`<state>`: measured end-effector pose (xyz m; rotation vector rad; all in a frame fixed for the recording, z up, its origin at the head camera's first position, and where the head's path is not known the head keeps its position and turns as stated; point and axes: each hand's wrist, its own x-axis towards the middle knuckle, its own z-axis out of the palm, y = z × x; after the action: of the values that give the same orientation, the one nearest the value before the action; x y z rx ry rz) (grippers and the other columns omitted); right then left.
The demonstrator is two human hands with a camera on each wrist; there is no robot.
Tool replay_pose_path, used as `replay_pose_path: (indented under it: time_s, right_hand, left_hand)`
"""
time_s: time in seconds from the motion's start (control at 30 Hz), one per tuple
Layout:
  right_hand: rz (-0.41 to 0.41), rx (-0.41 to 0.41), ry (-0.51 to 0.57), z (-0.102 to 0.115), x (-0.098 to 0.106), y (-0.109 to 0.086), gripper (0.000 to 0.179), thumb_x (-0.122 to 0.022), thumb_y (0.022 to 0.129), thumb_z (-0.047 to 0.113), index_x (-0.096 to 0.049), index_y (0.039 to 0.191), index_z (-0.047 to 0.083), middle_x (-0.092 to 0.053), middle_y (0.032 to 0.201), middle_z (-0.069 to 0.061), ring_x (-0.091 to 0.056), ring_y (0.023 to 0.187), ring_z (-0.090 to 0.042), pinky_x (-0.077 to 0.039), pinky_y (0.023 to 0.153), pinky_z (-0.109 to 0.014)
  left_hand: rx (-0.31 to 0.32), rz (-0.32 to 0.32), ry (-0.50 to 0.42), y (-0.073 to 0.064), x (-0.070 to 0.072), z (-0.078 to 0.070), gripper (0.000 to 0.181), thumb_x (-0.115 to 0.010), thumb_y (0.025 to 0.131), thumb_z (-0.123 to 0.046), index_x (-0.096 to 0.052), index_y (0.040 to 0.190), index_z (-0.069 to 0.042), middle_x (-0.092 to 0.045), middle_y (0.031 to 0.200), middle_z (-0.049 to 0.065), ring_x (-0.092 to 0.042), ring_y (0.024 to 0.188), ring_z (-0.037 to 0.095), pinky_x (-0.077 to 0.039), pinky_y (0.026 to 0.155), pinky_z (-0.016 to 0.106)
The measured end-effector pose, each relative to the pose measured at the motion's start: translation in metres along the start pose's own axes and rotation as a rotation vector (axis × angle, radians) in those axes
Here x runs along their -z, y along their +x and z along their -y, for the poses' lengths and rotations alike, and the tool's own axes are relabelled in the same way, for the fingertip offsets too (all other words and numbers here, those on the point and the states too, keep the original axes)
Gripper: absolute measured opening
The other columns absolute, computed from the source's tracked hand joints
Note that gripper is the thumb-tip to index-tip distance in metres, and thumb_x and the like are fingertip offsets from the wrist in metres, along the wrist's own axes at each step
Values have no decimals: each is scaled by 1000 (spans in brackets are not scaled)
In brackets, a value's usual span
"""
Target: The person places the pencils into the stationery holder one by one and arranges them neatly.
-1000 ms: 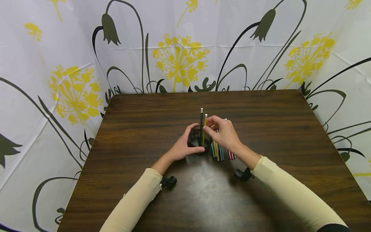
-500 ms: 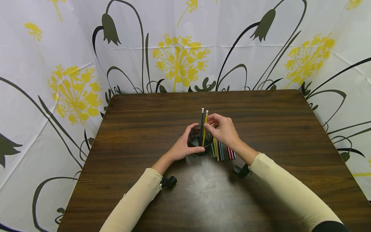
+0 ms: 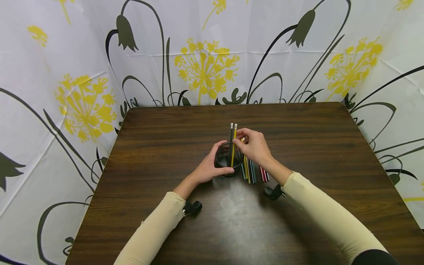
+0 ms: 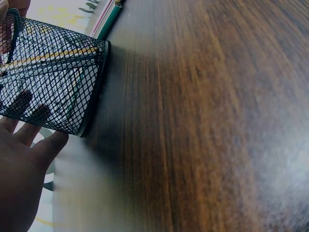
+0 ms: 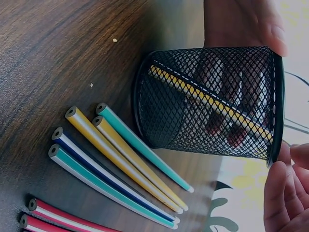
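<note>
My left hand [image 3: 209,167] grips a black mesh pencil cup [image 5: 169,123], its thumb at the near rim and its fingers round the far side. The cup stands upright on the table. With thumb and fingertips, my right hand [image 3: 256,149] pinches a yellow pencil [image 3: 233,157] just above the right part of the rim. That pencil's lower part is inside the cup, its white eraser end up. Beside it a black pencil [image 3: 230,137] stands in the cup. In the right wrist view, the yellow pencil shows slanting through the mesh.
Right of the cup, several teal, yellow and navy striped pencils [image 5: 128,159] lie close together on the wooden table [image 3: 159,147]. A few red striped pencils [image 5: 58,212] lie apart, farther right. A flower-patterned curtain [image 3: 265,36] hangs behind the table's back edge.
The yellow pencil has risen slightly, its eraser end now about level with the black one's. My right hand has moved slightly up and left with it. The left hand and cup stay put.
</note>
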<state>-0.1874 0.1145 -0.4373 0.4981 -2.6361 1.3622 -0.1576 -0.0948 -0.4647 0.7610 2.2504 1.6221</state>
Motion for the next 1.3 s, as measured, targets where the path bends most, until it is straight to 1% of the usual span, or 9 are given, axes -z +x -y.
replay_pose_path:
  time_s: [0.23,0.47,0.63,0.8,1.03,1.17,1.2,1.27,1.3]
  right_hand:
    - [18,-51,4,2,0,2,27,-71,91,11,-66,116,0,-69,93,-8,-68,67,-20,-53,55,-29]
    - [25,-57,-16,0,0,4,31,-71,91,10,-65,120,0,-70,93,-9,-66,66,-19,-52,53,-30]
    - [45,-59,-7,0,1,5,36,-71,91,11,-63,123,-2,-70,95,-10,-66,64,-15,-50,52,-29]
    - [60,-68,32,1,6,6,37,-70,92,13,-63,125,-2,-72,95,-10,-67,62,-16,-48,51,-28]
    - [52,-106,130,-7,16,8,33,-67,94,13,-63,125,2,-70,94,-12,-68,65,-30,-52,50,-31]
    - [24,-151,116,-20,25,10,26,-65,96,14,-65,120,3,-69,93,-14,-67,61,-23,-54,52,-37]
    - [15,-169,100,-24,27,10,25,-65,96,14,-66,118,3,-70,93,-14,-66,60,-20,-54,52,-37]
    - [8,-216,73,-34,31,10,23,-65,96,15,-67,114,2,-70,94,-15,-68,64,-22,-54,54,-34]
    - [4,-242,48,-40,33,9,21,-65,95,15,-68,112,2,-70,94,-15,-68,66,-23,-53,54,-31]
  left_hand:
    - [2,7,0,1,0,3,90,-78,84,-17,-20,153,-6,-42,144,17,-41,132,40,-28,108,58]
    - [-2,-12,5,9,-4,35,94,-79,84,-18,-19,155,-19,-41,146,10,-43,132,32,-28,109,55]
    - [-5,-18,8,9,-5,39,93,-81,83,-26,-21,154,-24,-42,145,2,-44,132,25,-30,109,52]
    - [7,-23,20,9,-5,39,94,-81,82,-34,-22,154,-24,-44,144,0,-43,131,24,-29,108,52]
    - [-16,-25,3,10,-5,37,95,-81,82,-19,-20,154,-15,-43,145,6,-42,133,28,-28,109,52]
    - [-25,-12,-4,4,-2,15,91,-79,83,-16,-21,153,-10,-42,146,13,-40,134,34,-27,109,56]
    - [-27,-10,-7,3,-2,10,90,-79,83,-16,-22,153,-9,-42,146,14,-39,134,35,-26,109,56]
    - [-23,-5,-4,1,-1,1,89,-78,84,-16,-23,153,-10,-41,146,15,-39,134,35,-26,109,56]
    - [-22,-6,-1,1,-1,1,89,-79,84,-16,-23,153,-10,-41,146,15,-39,134,34,-26,109,56]
